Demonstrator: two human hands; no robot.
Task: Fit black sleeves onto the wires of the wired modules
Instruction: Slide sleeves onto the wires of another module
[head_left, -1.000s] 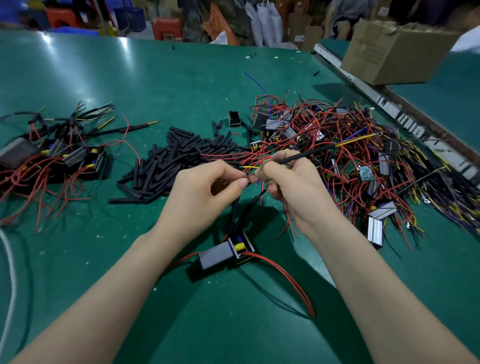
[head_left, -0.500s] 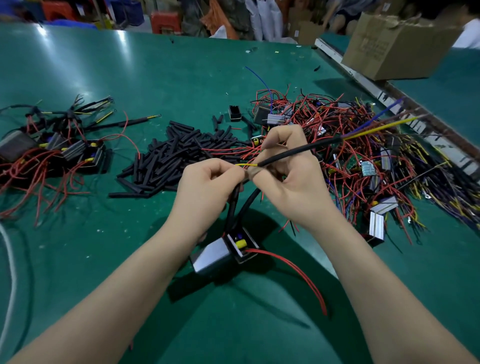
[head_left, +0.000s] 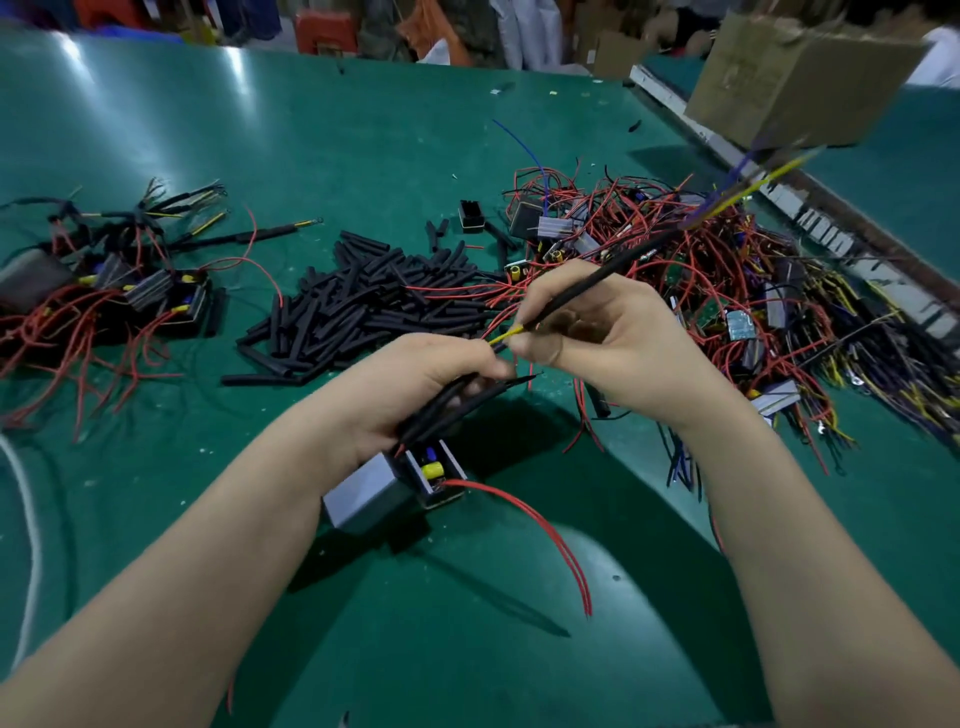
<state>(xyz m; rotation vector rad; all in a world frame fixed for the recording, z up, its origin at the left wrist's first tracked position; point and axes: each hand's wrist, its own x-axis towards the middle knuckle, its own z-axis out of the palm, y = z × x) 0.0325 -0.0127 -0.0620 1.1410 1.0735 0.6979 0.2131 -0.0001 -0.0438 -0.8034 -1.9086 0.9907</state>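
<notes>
most of the work is still ahead, judging by the piles on the green worktop (head_left: 363, 130). largest is the tangle of unsleeved modules (head_left: 727, 291) on the right, a wide heap of red, yellow and dark wires with small grey housings among them, apparently still waiting. next in size is the heap of loose black sleeves (head_left: 363, 306) in the middle, well stocked. smaller again is the finished-looking group (head_left: 104, 291) at the left, where a few modules lie with black-covered leads and bare red wires; it is much smaller than the waiting tangle, so i judge the job to be in its early part.

smaller still is the module in hand (head_left: 395, 483), a grey box hanging just under the left hand (head_left: 415, 384) above the worktop, with two red wires trailing off to the right. the left hand's grip is closed around a bunch of leads that already wear black sleeves, and its fingertips pinch the yellow wire (head_left: 506, 335). the right hand (head_left: 597, 338) pinches a black sleeve (head_left: 587, 286) already threaded over that wire, with yellow and purple strands showing blurred past its far end. a short stretch of yellow is bare between the hands, so this sleeve seems not yet pushed fully home toward the module.
</notes>
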